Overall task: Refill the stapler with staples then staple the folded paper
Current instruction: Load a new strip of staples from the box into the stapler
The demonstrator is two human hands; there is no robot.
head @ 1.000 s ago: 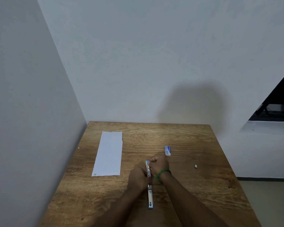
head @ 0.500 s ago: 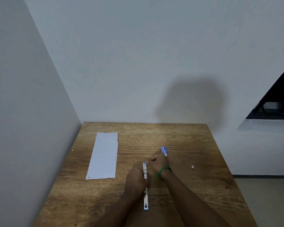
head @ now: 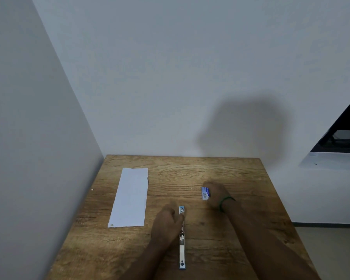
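Your right hand [head: 216,194] has left the stapler and reached out to the small blue staple box [head: 205,193], where its fingers now curl against the box's right side; you cannot tell whether they actually grip it. The stapler [head: 181,237] lies swung open in one long line on the wooden table [head: 240,219], running from the near edge away from you. Your left hand [head: 166,221] is loosely closed against its far half, thumb touching the metal rail. The folded paper [head: 130,198] lies flat well to the left, beside the wall [head: 28,138].
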